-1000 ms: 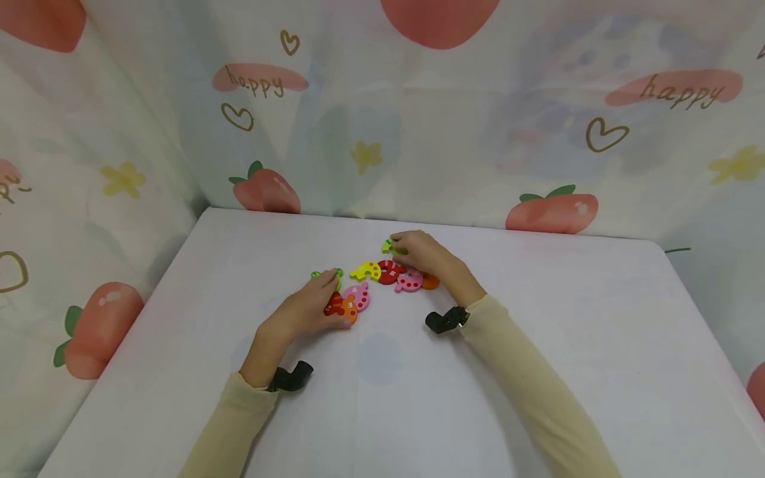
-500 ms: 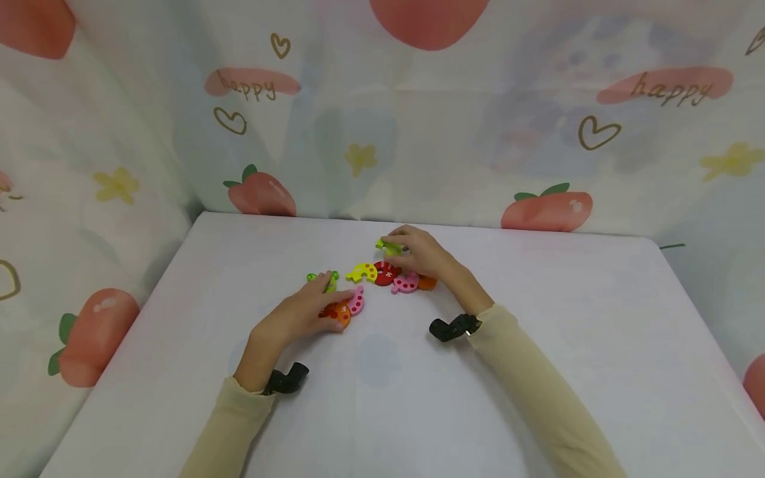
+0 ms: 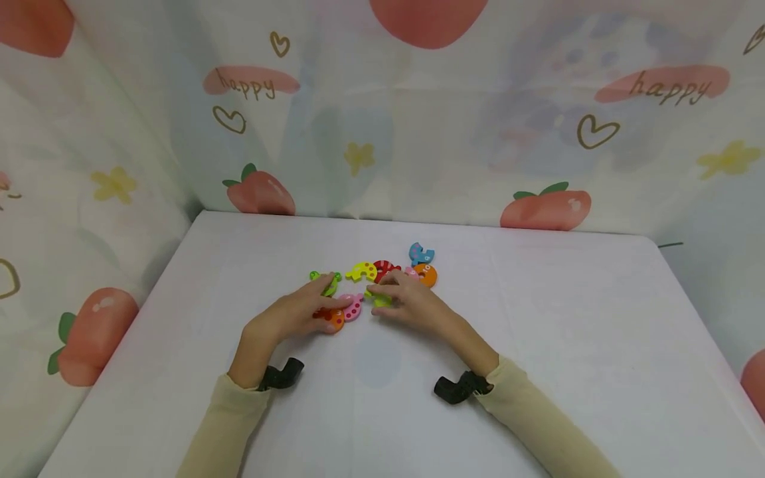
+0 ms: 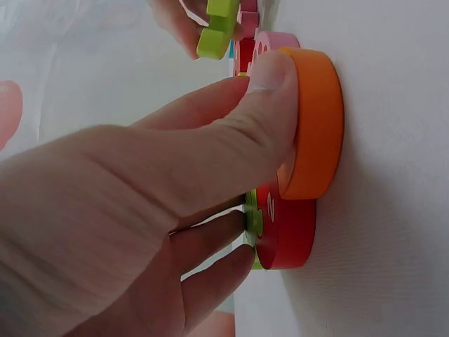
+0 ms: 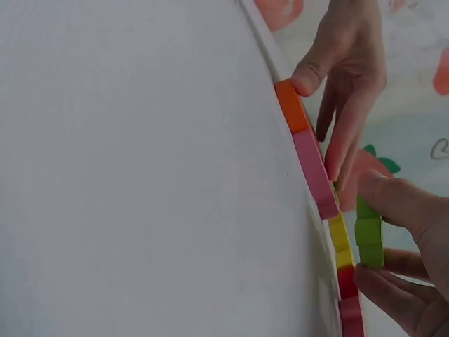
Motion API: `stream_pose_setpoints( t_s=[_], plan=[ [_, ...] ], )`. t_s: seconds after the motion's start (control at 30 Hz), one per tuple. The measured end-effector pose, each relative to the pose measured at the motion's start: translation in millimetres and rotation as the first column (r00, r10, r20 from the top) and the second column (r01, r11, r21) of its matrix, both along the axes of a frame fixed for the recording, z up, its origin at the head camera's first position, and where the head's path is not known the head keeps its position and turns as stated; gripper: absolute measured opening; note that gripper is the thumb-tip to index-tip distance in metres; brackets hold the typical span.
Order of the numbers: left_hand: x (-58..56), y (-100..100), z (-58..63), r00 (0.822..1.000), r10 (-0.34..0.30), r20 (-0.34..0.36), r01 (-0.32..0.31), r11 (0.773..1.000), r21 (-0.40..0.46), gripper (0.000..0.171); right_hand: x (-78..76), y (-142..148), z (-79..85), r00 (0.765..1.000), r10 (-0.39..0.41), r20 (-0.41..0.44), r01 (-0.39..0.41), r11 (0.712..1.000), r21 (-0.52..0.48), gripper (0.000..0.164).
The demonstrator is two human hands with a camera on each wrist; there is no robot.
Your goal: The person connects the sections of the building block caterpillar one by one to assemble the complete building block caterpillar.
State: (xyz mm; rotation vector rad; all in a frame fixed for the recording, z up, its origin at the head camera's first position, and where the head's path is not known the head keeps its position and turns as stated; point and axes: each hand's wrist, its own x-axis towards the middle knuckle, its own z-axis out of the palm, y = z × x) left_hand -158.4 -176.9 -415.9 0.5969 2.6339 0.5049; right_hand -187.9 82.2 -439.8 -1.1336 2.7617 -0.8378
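My right hand [image 3: 412, 302] pinches a light green puzzle piece [image 5: 369, 239] between thumb and fingers, lifted off the table just right of a pink spotted piece [image 3: 354, 309]. My left hand [image 3: 287, 315] rests on a joined cluster. Its thumb presses the top of an orange piece [image 4: 319, 126], while its other fingers reach straight over a red piece [image 4: 287, 232] marked 2 and a green piece with round knobs [image 3: 330, 287]. The pink piece touches the orange one. Left fingers hide part of the cluster.
Behind my hands lies a row: a yellow spotted piece [image 3: 362, 271], a red striped piece [image 3: 382, 269], a partly hidden pink piece [image 3: 410, 271] and an orange piece [image 3: 426, 275]. A blue piece [image 3: 421, 253] lies behind it. A printed curtain [image 3: 430, 133] hangs beyond the white table [image 3: 568, 318].
My right hand has carried the green piece from behind the row to beside the pink piece, uncovering the blue one. The orange and pink pieces under my left hand have shifted slightly nearer.
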Motion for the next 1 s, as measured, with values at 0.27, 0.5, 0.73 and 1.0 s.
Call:
stream_pose_setpoints(
  t_s=[0.27, 0.5, 0.73, 1.0],
  plan=[
    [0.8, -1.7, 0.3, 1.000, -0.017, -0.010, 0.018, 0.999, 0.029, 0.059, 5.4, -21.0, -6.0, 0.997, -0.071, -0.038, 0.069, 0.997, -0.040, 0.045],
    [-0.5, -3.9, -0.8, 0.999, -0.033, -0.034, 0.034, 0.999, 0.032, 0.058, 3.9, -29.8, -8.7, 0.993, -0.121, -0.015, 0.120, 0.993, -0.020, 0.045],
    [-0.5, -3.9, 0.8, 0.999, -0.039, -0.036, 0.040, 0.999, 0.031, 0.058, 1.7, -32.9, -6.4, 0.994, -0.110, 0.018, 0.110, 0.994, 0.010, 0.045],
    [-0.6, -3.3, 0.4, 1.000, -0.014, -0.012, 0.015, 0.999, 0.046, 0.059, -2.2, -31.9, -7.2, 0.999, -0.037, 0.025, 0.036, 0.997, 0.069, 0.040]
  ],
)
